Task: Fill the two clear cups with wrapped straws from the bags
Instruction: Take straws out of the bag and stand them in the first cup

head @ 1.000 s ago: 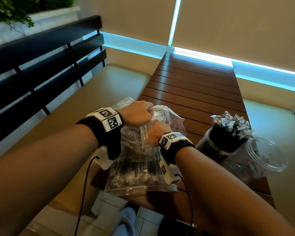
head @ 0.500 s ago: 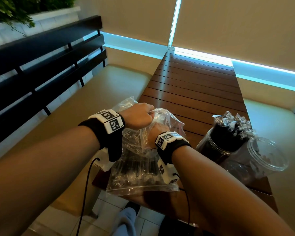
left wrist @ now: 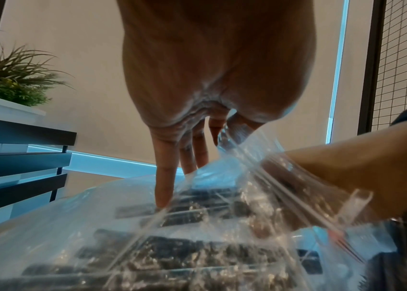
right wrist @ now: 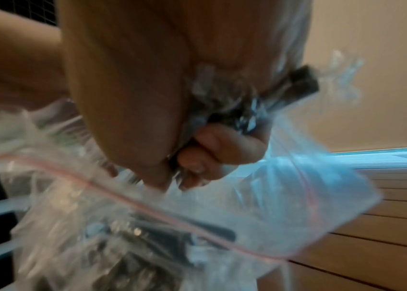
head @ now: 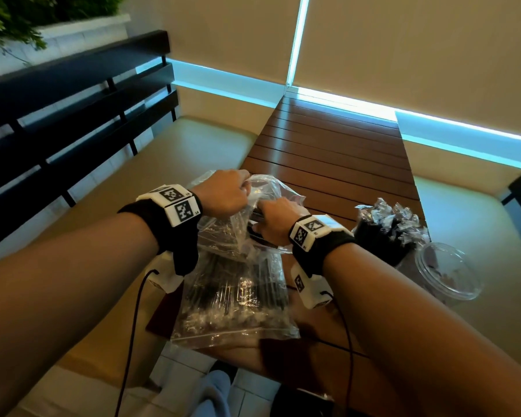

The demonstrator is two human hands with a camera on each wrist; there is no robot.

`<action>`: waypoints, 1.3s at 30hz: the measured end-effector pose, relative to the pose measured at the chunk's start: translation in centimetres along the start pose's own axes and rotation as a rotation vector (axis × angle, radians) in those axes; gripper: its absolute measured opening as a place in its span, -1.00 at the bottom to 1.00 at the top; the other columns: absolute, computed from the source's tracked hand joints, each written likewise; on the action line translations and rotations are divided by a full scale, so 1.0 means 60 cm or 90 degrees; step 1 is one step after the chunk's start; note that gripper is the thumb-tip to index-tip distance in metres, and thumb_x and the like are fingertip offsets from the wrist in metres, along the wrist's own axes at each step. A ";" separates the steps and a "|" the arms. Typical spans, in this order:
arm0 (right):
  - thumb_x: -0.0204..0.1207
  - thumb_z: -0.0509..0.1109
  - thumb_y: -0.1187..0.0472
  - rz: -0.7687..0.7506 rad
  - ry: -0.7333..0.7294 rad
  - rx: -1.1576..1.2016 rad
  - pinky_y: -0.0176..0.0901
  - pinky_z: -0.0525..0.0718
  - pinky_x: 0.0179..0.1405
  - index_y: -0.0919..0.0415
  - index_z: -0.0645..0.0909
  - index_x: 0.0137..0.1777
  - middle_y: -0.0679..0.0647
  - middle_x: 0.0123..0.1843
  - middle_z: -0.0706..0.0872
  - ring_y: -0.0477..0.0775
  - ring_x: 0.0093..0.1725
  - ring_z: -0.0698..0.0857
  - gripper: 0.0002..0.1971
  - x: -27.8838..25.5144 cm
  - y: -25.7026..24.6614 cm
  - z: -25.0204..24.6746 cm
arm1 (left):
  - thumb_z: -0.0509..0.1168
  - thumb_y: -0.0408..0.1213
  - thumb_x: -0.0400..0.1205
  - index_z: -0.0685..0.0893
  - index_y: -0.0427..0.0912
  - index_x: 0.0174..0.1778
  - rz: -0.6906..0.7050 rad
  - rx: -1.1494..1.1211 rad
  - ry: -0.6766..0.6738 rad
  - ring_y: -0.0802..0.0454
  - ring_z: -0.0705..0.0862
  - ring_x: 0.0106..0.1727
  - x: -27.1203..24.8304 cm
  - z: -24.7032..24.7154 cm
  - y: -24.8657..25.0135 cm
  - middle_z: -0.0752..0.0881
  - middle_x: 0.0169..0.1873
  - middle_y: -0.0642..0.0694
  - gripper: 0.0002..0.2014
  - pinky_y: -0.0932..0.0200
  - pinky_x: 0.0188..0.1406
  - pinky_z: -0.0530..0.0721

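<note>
A clear zip bag (head: 232,296) of black wrapped straws lies on the near end of the wooden table (head: 337,152). My left hand (head: 227,192) pinches the bag's upper edge and holds its mouth up; its other fingers (left wrist: 162,187) reach down onto the plastic. My right hand (head: 275,219) is inside the bag's mouth, fisted round a bundle of wrapped straws (right wrist: 294,82). To the right stands a clear cup (head: 382,236) packed with wrapped straws. Beside it an empty clear cup (head: 447,273) leans toward me.
Beige bench seats run along both sides of the table. A black slatted backrest (head: 73,121) and a planter stand at the left. Wrist-camera cables hang off the table's near edge. The far half of the table shows bare slats.
My right hand has shifted right and slightly up with the straw bundle in its fist. The left hand keeps hold of the bag's edge, and the bag's mouth is stretched wider.
</note>
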State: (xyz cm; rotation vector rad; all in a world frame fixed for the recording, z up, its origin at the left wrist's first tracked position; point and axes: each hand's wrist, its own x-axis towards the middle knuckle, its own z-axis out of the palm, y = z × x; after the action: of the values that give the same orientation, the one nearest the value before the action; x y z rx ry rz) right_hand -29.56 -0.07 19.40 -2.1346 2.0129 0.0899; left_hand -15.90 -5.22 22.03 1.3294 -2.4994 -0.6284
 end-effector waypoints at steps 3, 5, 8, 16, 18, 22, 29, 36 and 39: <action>0.54 0.40 0.07 -0.015 -0.008 -0.010 -0.09 0.60 -0.09 0.18 0.61 0.03 0.14 0.02 0.72 0.21 -0.03 0.68 -0.80 0.000 0.021 -0.013 | 0.10 -0.45 0.67 0.59 -0.29 0.00 -0.013 -0.002 0.004 0.06 0.50 -0.27 0.004 0.001 0.002 0.60 -0.23 -0.08 -0.85 0.18 -0.30 0.44; 0.47 0.40 0.25 -0.019 -0.009 -0.011 -0.08 0.59 -0.12 0.25 0.61 -0.06 0.17 -0.08 0.70 0.24 -0.02 0.69 -0.90 0.000 0.033 -0.019 | 0.10 -0.46 0.67 0.59 -0.32 0.01 -0.014 -0.010 0.001 -0.02 0.53 -0.20 0.005 0.003 0.004 0.64 -0.17 -0.14 -0.84 0.15 -0.25 0.49; 0.42 0.32 0.33 0.010 -0.008 -0.002 -0.12 0.54 -0.22 0.23 0.64 -0.04 0.11 -0.13 0.62 0.23 -0.04 0.68 -0.86 0.000 0.047 -0.021 | 0.11 -0.44 0.68 0.60 -0.31 0.02 -0.004 -0.009 -0.001 -0.05 0.55 -0.15 0.007 0.005 0.008 0.63 -0.18 -0.11 -0.85 0.17 -0.22 0.50; 0.51 0.39 0.09 0.028 0.080 -0.025 -0.09 0.56 -0.18 0.11 0.69 -0.01 0.01 -0.13 0.67 0.15 -0.04 0.67 -0.85 0.012 0.051 -0.013 | 0.11 -0.35 0.73 0.57 -0.31 -0.02 -0.003 -0.021 -0.012 -0.04 0.54 -0.20 0.009 0.008 0.009 0.62 -0.24 -0.11 -0.84 -0.06 -0.10 0.60; 0.50 0.37 0.06 0.016 0.096 -0.044 -0.11 0.57 -0.16 0.11 0.68 -0.12 0.00 -0.24 0.62 0.14 -0.09 0.65 -0.85 0.016 0.045 -0.013 | 0.11 -0.33 0.73 0.58 -0.30 -0.02 -0.007 -0.031 -0.012 -0.04 0.54 -0.21 0.011 0.009 0.008 0.62 -0.24 -0.10 -0.84 -0.05 -0.11 0.60; 0.55 0.32 0.21 -0.001 0.070 -0.047 -0.11 0.54 -0.21 0.18 0.63 0.06 0.09 0.01 0.71 0.17 -0.11 0.66 -0.86 0.018 0.032 -0.015 | 0.13 -0.36 0.70 0.58 -0.31 -0.04 -0.002 -0.042 -0.020 -0.03 0.53 -0.23 0.010 0.010 0.006 0.63 -0.25 -0.11 -0.86 0.02 -0.20 0.55; 0.52 0.34 0.36 -0.036 0.083 -0.075 0.04 0.66 0.06 0.25 0.64 0.16 0.19 0.20 0.68 0.25 0.23 0.65 -0.78 0.026 0.025 -0.009 | 0.13 -0.35 0.71 0.58 -0.27 -0.03 -0.002 -0.036 -0.029 0.00 0.53 -0.24 0.007 0.005 0.000 0.64 -0.22 -0.10 -0.87 0.02 -0.19 0.55; 0.58 0.34 0.18 -0.012 0.086 -0.079 -0.08 0.52 -0.21 0.20 0.65 0.10 0.14 0.09 0.72 0.21 0.06 0.70 -0.83 0.024 0.024 -0.005 | 0.12 -0.35 0.72 0.58 -0.28 -0.04 -0.001 -0.031 -0.031 -0.04 0.54 -0.20 0.005 0.003 0.001 0.63 -0.23 -0.10 -0.85 -0.04 -0.12 0.58; 0.57 0.35 0.11 0.002 0.063 -0.071 -0.09 0.52 -0.22 0.16 0.65 0.14 0.10 0.04 0.68 0.22 0.02 0.70 -0.78 0.029 0.026 0.000 | 0.13 -0.36 0.72 0.59 -0.26 -0.01 -0.003 -0.029 -0.037 -0.07 0.59 -0.16 0.003 0.003 -0.001 0.66 -0.20 -0.09 -0.86 -0.08 -0.06 0.63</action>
State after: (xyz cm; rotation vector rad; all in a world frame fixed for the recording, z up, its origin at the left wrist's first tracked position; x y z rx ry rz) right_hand -30.98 -1.87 18.90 -2.2447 2.1128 0.1013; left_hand -16.01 -5.35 21.84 1.3199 -2.5115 -0.7301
